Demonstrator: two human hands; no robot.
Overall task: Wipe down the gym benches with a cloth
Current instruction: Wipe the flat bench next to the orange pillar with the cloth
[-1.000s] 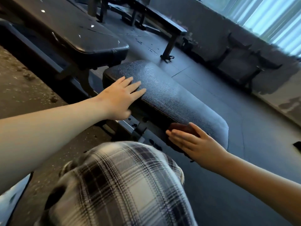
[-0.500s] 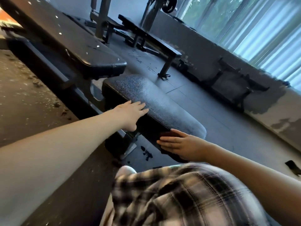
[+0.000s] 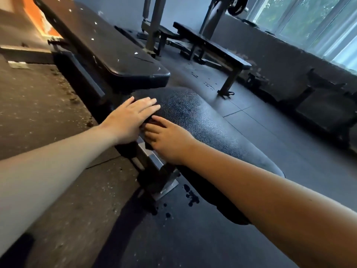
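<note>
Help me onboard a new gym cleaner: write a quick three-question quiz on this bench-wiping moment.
1. True or false: the left hand lies flat on the textured seat pad.
2. What marks the floor beneath that pad? A) white towels B) dark spots C) a dumbbell
3. Fill in: the flat bench behind stands toward the ___.
Key: 1 true; 2 B; 3 windows.

The seat pad [image 3: 202, 117] under the left hand [image 3: 127, 120] and right hand [image 3: 168, 140] is black with a pebbled grain. Beyond the left hand, the backrest pad [image 3: 108, 45] is black, flecked white. Left of that hand the floor [image 3: 38, 105] is dark grey with pale speckles. Far beyond it is an orange panel [image 3: 36, 18].
</note>
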